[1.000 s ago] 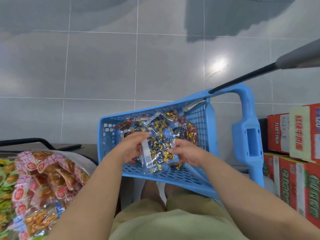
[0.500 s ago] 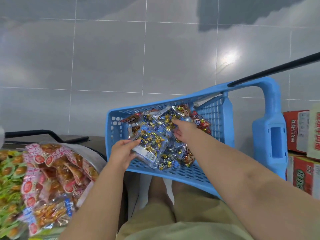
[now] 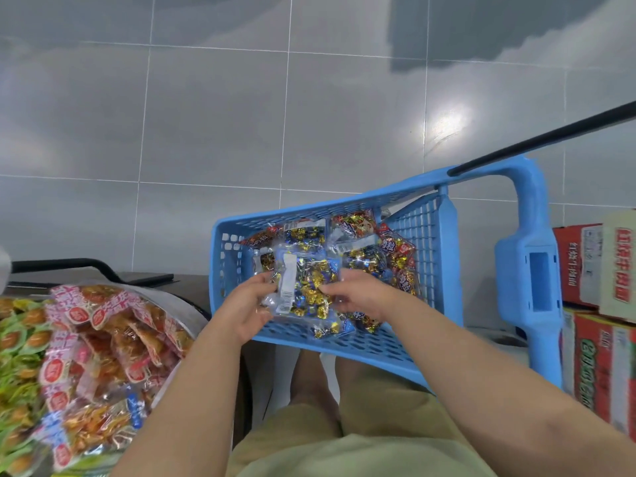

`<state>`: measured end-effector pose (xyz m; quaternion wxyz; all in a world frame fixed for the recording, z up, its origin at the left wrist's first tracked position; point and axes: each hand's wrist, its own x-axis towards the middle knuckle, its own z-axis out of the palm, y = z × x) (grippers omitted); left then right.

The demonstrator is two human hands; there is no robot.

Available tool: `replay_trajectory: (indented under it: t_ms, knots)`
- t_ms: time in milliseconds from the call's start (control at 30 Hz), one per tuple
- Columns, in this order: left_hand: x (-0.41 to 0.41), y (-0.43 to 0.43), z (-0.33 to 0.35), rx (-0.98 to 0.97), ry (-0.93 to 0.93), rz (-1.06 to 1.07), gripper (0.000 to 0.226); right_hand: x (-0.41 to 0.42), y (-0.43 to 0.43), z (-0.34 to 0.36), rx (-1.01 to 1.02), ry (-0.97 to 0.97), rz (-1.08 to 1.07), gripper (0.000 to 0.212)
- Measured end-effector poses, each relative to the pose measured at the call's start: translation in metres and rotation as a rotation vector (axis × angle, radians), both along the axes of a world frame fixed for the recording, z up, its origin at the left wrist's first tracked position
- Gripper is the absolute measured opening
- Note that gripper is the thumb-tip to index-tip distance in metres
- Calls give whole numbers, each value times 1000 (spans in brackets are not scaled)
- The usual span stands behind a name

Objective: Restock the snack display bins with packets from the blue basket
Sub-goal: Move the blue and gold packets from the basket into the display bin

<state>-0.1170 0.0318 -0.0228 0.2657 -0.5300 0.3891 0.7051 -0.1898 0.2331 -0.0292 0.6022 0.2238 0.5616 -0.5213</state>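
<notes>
Left hand (image 3: 246, 306) and right hand (image 3: 358, 294) pinch 1 barcode-labelled candy packet (image 3: 306, 287) over the blue basket (image 3: 447, 270), red printed cartons (image 3: 599, 366) beside.

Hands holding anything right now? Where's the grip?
Both hands hold one clear candy packet above the blue basket: left hand grips its left edge by the barcode label, right hand its right edge.

Setting: a retail shop, snack section. This is indicated by a blue basket (image 3: 309, 210) with a tall handle, loaded with sealed snack packets (image 3: 364, 256) on which barcode labels are seen. A display bin (image 3: 192, 313) is heaped with red-and-orange packets (image 3: 113, 335). Printed cartons (image 3: 599, 370) are stacked at the right, and glossy grey floor tiles (image 3: 213, 115) are laid throughout.
</notes>
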Motion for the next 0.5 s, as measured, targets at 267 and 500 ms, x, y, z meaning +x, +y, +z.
replay_trajectory:
  t_ms: [267, 500]
  knots:
    - [7, 6, -10, -178, 20, -278, 73, 6, -15, -5, -22, 283, 436, 30]
    - [12, 8, -23, -181, -41, -72, 51, -5, 26, -56, 659, 12, -585, 68]
